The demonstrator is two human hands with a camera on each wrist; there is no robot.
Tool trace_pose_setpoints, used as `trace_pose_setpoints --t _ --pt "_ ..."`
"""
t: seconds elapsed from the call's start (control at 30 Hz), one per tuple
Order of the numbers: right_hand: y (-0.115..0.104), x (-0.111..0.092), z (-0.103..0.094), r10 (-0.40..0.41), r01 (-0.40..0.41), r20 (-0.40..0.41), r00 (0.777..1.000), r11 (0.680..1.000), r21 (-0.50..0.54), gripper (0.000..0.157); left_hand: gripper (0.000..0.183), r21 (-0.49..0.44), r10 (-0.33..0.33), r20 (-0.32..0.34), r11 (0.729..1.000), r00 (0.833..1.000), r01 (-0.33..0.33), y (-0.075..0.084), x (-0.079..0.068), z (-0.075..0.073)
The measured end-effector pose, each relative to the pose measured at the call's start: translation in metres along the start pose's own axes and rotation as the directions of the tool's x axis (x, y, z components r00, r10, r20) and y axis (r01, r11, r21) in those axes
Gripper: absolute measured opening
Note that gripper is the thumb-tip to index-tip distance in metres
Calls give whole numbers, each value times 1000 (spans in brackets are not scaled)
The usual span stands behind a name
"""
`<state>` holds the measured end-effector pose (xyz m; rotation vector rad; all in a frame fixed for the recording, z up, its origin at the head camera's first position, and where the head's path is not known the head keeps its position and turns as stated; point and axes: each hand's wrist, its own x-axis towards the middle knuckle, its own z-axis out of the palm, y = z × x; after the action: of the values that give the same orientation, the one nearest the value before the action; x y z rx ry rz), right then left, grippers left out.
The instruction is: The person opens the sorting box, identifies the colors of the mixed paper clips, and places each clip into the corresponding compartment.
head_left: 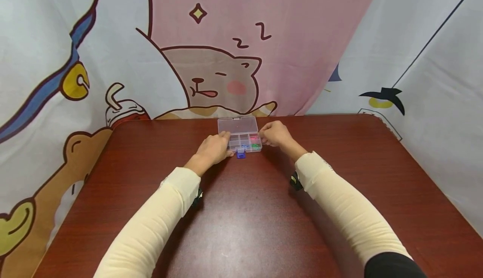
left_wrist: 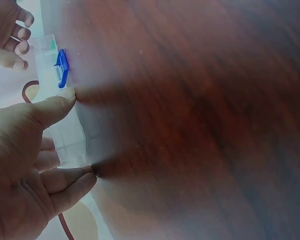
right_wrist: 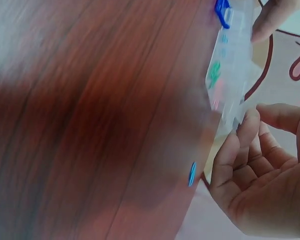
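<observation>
A clear plastic compartment box (head_left: 245, 143) stands near the table's far edge with its lid (head_left: 237, 125) raised and a blue latch (head_left: 240, 154) in front. Pink, green and blue small pieces, perhaps paper clips, lie in its right and front compartments. My left hand (head_left: 213, 149) grips the box's left side, thumb at the front wall and fingers around the left end. Beside the box's right end is my right hand (head_left: 276, 134), fingers loosely bent, nothing visible between them. In the right wrist view a slim blue piece (right_wrist: 192, 174) lies on the table near that hand.
The brown wooden table (head_left: 234, 219) ends just behind the box. A cartoon-printed curtain (head_left: 302, 60) hangs close behind that far edge and along both sides.
</observation>
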<state>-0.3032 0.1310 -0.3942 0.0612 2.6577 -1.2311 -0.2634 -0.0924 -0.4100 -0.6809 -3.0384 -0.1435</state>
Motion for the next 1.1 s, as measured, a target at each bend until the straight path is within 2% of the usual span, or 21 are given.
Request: trace_pose_setpoints --t 0.3,0.63,0.93,1.1 --pt "15 8 -11 30 -30 -32 999 1000 -3 17 57 -1 -7 4 1000 1000 7 -1 0 2" --pt "34 16 -24 78 -79 -66 995 997 -6 15 53 -16 -11 -11 1000 1000 11 0 0 2" --pt "47 24 -27 110 -110 -72 991 994 9 18 55 -13 -19 1 1000 1000 19 0 0 2" --pt "50 30 -26 99 -97 -74 992 995 25 19 56 -1 -14 -5 1000 1000 14 -1 1 2"
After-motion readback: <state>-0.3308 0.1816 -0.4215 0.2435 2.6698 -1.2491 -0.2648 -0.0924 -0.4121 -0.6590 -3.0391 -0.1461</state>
